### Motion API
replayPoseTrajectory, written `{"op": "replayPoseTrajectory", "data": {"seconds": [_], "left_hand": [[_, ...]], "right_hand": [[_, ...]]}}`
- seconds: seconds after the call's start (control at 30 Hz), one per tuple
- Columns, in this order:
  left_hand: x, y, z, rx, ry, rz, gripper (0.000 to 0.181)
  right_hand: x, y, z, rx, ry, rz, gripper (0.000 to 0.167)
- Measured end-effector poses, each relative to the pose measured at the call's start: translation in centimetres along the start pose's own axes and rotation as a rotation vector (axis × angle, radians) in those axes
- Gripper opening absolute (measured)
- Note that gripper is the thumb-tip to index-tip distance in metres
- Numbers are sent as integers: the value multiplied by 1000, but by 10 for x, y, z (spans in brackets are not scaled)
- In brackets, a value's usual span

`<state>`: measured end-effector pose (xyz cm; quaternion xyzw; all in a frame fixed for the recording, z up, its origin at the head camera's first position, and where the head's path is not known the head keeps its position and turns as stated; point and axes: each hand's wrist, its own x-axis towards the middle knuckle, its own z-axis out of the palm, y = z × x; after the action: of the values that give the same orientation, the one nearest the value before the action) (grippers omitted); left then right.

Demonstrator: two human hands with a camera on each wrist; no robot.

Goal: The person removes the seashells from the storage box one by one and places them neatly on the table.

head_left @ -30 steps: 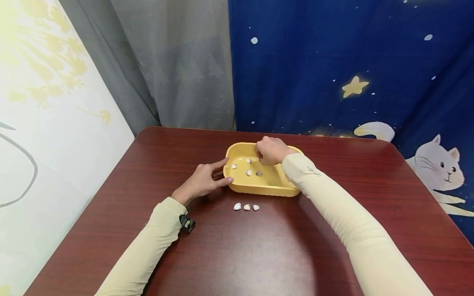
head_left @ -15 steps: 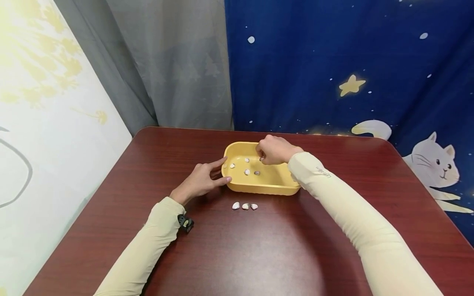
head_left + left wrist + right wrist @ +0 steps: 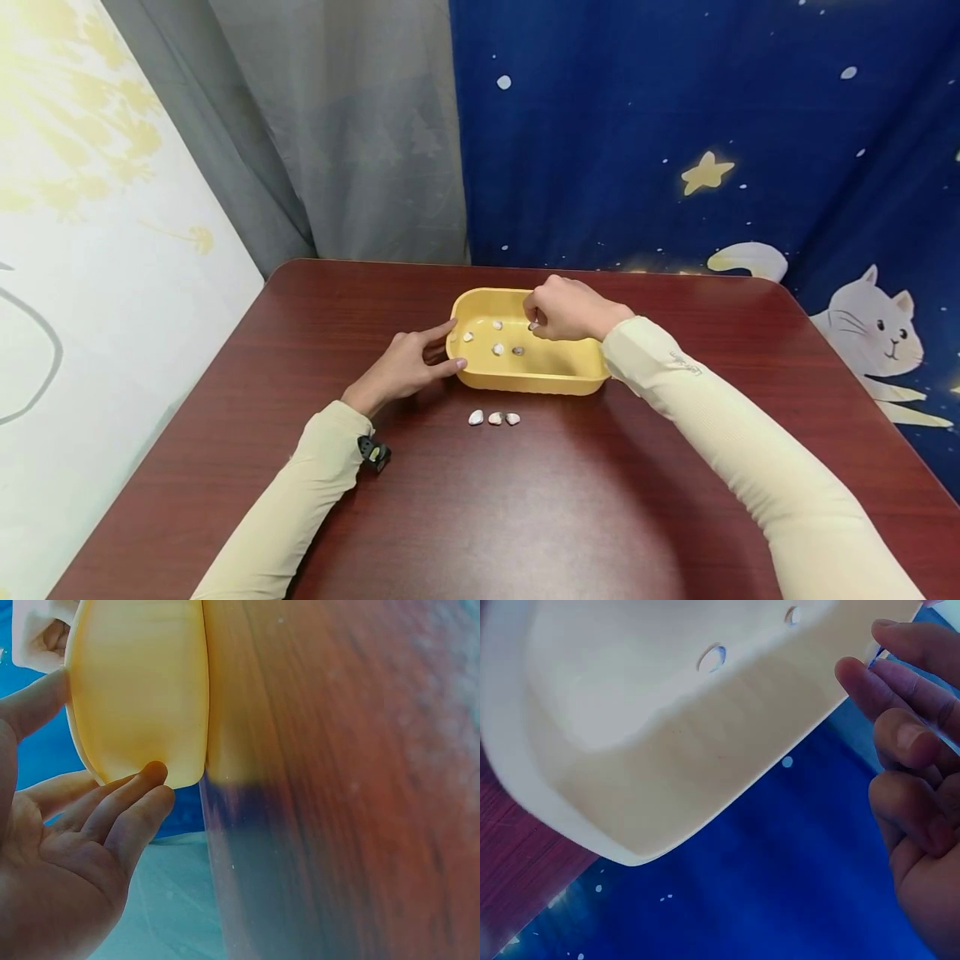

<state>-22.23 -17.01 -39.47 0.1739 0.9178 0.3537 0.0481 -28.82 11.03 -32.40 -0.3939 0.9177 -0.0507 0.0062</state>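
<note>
My left hand point(image 3: 401, 364) touches the left end of a yellow tray point(image 3: 525, 384), thumb and forefinger spread at its rim. In the left wrist view, the other fingertips of the left hand point(image 3: 82, 859) rest against the tray's outer wall. Over the tray's far side, my right hand point(image 3: 573, 310) pinches a small shell point(image 3: 533, 326) between thumb and forefinger. Only a sliver of that shell point(image 3: 874, 655) shows in the right wrist view. Several small shells lie on the tray's floor, among them a white shell point(image 3: 498, 349) and a darker shell point(image 3: 517, 351).
Three shells form a short row before the tray: a left shell point(image 3: 476, 417), a middle shell point(image 3: 495, 418) and a right shell point(image 3: 512, 419). The dark red table point(image 3: 487, 517) reaches back to grey and blue curtains point(image 3: 570, 150). A pale wall stands at left.
My right hand has shifted slightly to the right, with the pinched shell moving along. The left hand keeps its place on the tray, and the camera view has turned a little.
</note>
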Motion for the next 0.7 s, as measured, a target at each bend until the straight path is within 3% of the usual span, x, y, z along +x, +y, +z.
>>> {"op": "replayPoseTrajectory", "data": {"seconds": [0.7], "left_hand": [[1,0,1,1,-5,-10,78]], "right_hand": [[-40,-24,8,23,122,-60,6]]}}
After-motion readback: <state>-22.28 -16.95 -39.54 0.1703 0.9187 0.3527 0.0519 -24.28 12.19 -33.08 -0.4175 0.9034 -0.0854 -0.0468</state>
